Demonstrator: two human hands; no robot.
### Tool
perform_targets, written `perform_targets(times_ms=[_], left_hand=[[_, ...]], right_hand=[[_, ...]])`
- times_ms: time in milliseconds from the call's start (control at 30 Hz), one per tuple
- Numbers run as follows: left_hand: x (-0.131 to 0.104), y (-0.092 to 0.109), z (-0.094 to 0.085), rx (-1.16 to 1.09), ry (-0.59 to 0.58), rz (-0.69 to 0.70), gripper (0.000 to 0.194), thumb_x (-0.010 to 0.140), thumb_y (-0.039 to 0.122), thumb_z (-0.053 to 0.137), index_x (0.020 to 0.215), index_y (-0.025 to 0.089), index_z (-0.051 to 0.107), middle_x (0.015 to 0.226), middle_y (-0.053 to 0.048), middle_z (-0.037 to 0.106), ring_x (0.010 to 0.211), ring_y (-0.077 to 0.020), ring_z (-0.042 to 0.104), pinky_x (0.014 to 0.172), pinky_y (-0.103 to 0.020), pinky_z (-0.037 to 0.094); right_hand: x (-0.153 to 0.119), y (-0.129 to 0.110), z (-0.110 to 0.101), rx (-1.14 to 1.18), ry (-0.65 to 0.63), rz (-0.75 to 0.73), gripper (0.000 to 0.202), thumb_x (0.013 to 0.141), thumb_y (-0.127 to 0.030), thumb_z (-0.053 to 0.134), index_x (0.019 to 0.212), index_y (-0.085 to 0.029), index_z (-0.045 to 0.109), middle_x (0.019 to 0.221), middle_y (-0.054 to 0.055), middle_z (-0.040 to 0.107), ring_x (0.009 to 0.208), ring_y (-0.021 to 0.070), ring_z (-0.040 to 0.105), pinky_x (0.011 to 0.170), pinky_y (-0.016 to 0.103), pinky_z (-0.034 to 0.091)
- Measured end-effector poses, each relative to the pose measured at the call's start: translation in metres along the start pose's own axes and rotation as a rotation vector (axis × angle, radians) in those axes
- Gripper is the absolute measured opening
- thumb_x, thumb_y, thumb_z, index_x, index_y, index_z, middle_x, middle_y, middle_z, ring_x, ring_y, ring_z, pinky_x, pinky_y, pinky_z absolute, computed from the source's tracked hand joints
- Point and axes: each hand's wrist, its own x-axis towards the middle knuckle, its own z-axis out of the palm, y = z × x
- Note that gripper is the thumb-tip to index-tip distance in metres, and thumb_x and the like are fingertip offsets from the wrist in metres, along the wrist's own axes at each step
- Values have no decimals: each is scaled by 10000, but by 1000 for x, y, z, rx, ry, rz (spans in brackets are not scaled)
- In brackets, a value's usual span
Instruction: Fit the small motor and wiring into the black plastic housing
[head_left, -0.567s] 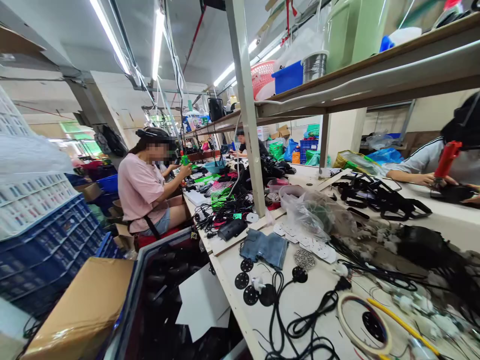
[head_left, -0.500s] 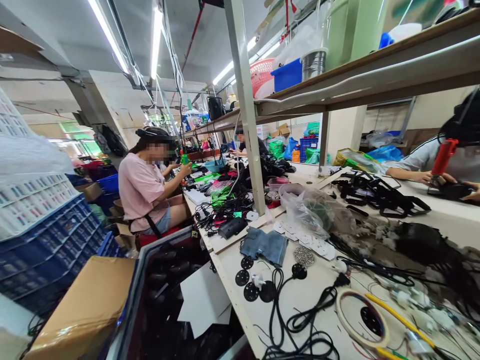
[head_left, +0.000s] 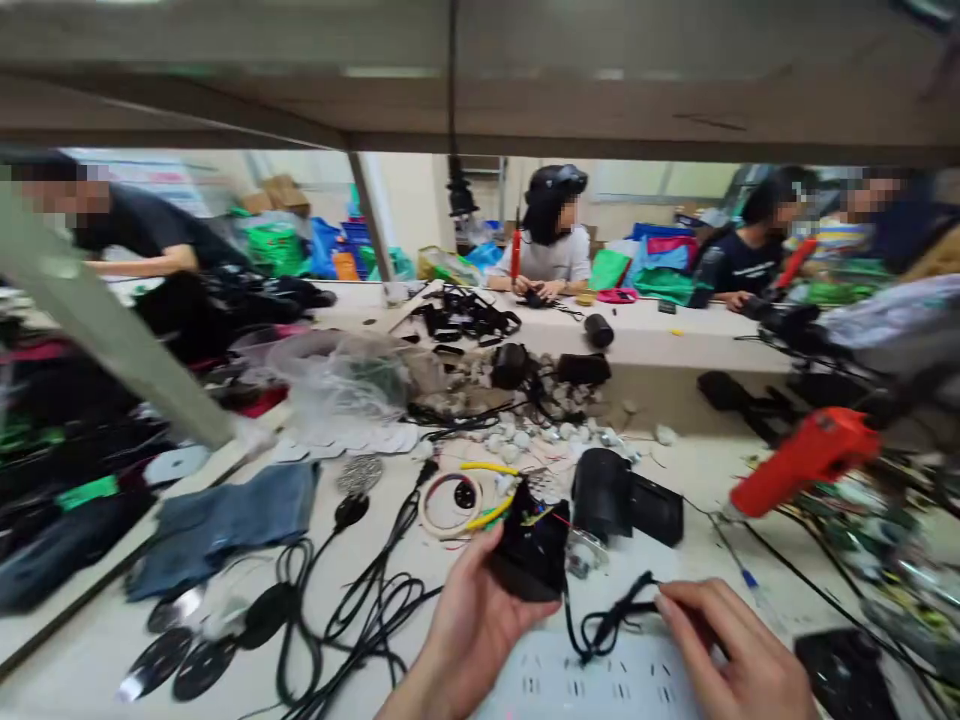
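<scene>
Newly in view: left hand (head_left: 474, 612) gripping black casing (head_left: 525, 572); right hand (head_left: 739, 645) pinching black cord (head_left: 609, 622). Work apparently centres here.

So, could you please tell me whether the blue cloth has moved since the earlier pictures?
No, not noticeably: though the view has swung, the blue cloth still lies just on the near side of the shelf post.

Beyond the left hand (head_left: 480, 612), the tape roll (head_left: 427, 505) lies right of the cloth (head_left: 225, 525).
</scene>
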Motion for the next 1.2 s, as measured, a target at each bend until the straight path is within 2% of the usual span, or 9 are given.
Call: perform_targets(times_ms=[267,400,533,667,833,933,1000,1100,1200], left_hand=[[-1,7,2,55,30,9,345,965,221,492,1271,71,541,1116,-174,730,802,-252,737,657,-401,628],[-3,8,-3,86,44,40,346,962,220,503,1278,85,541,1202,-186,695,862,-273,731,688,-436,630],[-7,7,-5,83,23,36,329,954,201,516,1268,106,541,1157,-169,715,827,-255,728,682,-433,630],[-5,8,-8,77,-7,40,331,940,191,539,1255,91,544,1097,-165,733,788,-238,724,669,-411,630],[-2,8,-11,101,-5,68,480,928,199,548,1394,129,460,1177,-168,707,839,-253,729,663,-398,633],[-3,6,-8,171,-5,101,594,913,233,560,1475,234,369,1267,-145,669,879,-264,730,649,-396,630],[-2,7,-7,250,-4,130,605,903,269,568,1475,275,374,1307,-131,647,893,-265,727,651,-388,624],[4,13,-10,408,8,173,595,873,300,584,1447,243,438,1337,-140,621,922,-285,714,691,-415,619],[11,20,-19,577,15,191,628,841,359,609,1441,243,464,1352,-140,600,935,-307,703,745,-470,607]], right_hand=[[22,-10,26,-68,-78,4,235,1014,-214,402,903,-232,608,783,19,613,700,184,640,628,266,510],[30,-14,44,-238,-136,7,175,953,-143,455,859,-218,582,787,25,604,703,202,632,614,280,485],[38,-18,54,-324,-209,-7,176,870,-45,503,815,-209,532,756,17,591,682,202,617,590,279,451],[37,-23,54,-306,-214,-49,225,871,-11,421,799,-212,492,717,16,580,631,194,592,569,279,424],[23,-32,38,-192,-141,-63,250,969,-110,329,820,-218,498,729,24,573,621,186,576,555,281,391],[20,-32,26,2,-206,87,202,988,-222,409,836,-223,543,759,15,601,653,179,591,593,269,418],[24,-28,21,225,-289,306,191,955,-315,492,806,-219,565,730,9,604,648,176,583,595,259,433],[32,-20,22,602,-352,652,310,818,-482,651,729,-203,551,627,-12,538,584,162,516,545,247,406],[41,-15,26,834,-396,769,439,684,-562,767,698,-184,545,590,-36,475,553,128,439,529,230,351]])
